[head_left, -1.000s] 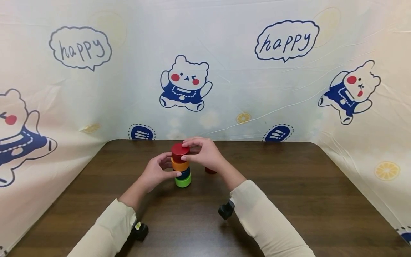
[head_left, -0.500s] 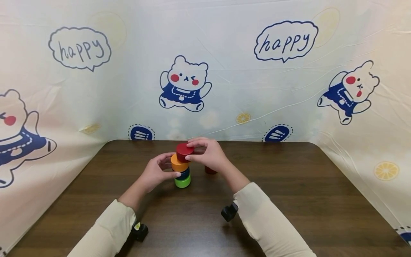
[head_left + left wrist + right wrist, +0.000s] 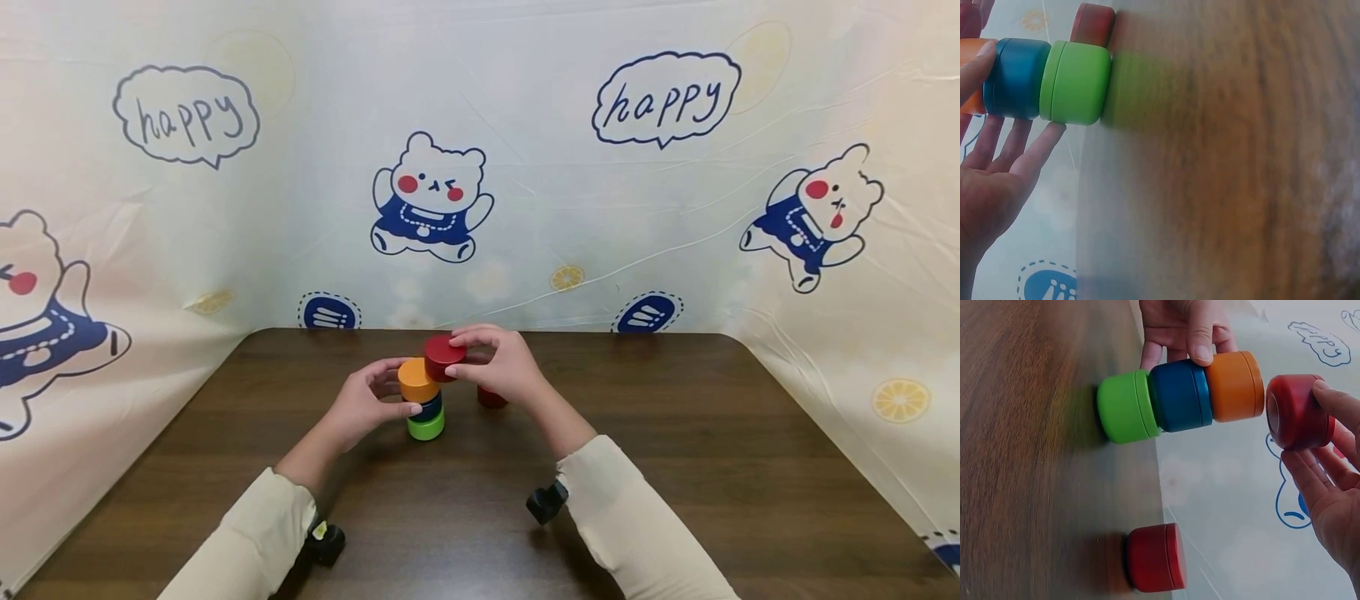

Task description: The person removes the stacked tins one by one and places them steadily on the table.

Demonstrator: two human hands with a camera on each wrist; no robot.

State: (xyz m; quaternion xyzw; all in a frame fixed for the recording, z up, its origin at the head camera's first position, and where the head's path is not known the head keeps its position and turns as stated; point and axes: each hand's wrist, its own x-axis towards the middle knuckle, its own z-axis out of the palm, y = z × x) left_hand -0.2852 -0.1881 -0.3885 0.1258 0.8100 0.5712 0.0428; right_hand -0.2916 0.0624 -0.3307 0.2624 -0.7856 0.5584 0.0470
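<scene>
My right hand [image 3: 504,365] pinches a small round red jar [image 3: 1294,415] with a lid, thumb on one side and fingers on the other. The jar is off to the right of a stack's top, with a narrow gap showing in the right wrist view. That stack has a green jar [image 3: 1125,407] on the table, a blue jar [image 3: 1179,395] above it and an orange jar [image 3: 1230,386] on top. My left hand [image 3: 366,408] steadies the stack from the left, its thumb at the blue jar's upper edge and its fingers behind.
A second red jar [image 3: 1150,559] stands on the brown wooden table [image 3: 675,467], right of the stack and partly hidden by my right hand in the head view. A printed cloth [image 3: 525,208] with bears rises behind the table. Black wrist cameras [image 3: 547,502] hang at both sleeves.
My right hand has lifted the red jar off the orange one and moved it to the right. The left hand and the remaining stack have stayed in place.
</scene>
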